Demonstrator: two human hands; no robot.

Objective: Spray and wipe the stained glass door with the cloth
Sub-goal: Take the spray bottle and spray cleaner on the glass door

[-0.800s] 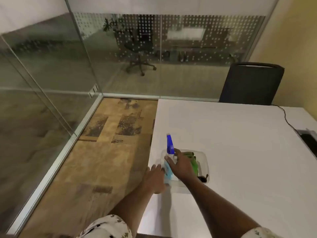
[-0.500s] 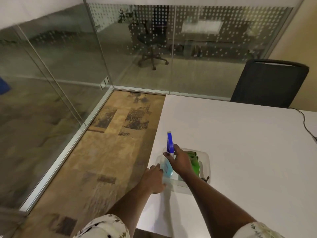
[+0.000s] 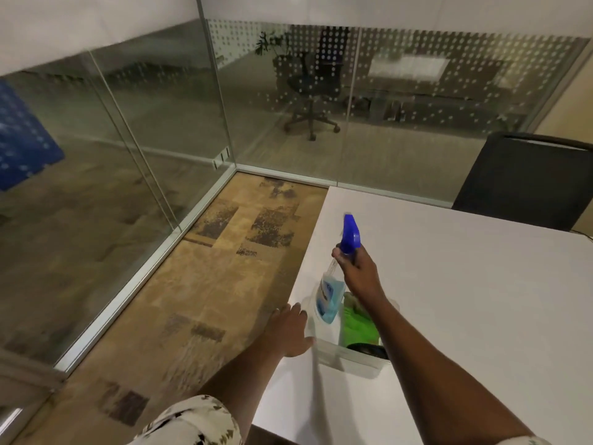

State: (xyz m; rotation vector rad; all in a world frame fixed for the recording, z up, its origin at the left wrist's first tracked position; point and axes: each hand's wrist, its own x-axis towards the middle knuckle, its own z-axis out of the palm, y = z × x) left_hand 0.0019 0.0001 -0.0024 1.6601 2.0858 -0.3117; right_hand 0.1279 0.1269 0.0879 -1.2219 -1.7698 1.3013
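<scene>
The spray bottle point(image 3: 328, 295), clear with blue liquid and a blue trigger head, is hanging tilted over a clear tray point(image 3: 353, 359) near the bench's left edge. The right hand point(image 3: 359, 268) is gripping it by the neck, fingers point(image 3: 337, 253) curling tightly just under the trigger. A green cloth point(image 3: 356, 326) is lying crumpled inside the tray, beside the bottle's base, with a small dark item at the near end. The left hand point(image 3: 288, 329) is resting flat at the white bench point(image 3: 465, 284) edge just beside the tray, fingers spread and holding nothing. Glass panels point(image 3: 96, 155) are standing well apart to the left, across patterned carpet point(image 3: 208, 300); a black chair point(image 3: 519, 181) is sitting behind the bench.
</scene>
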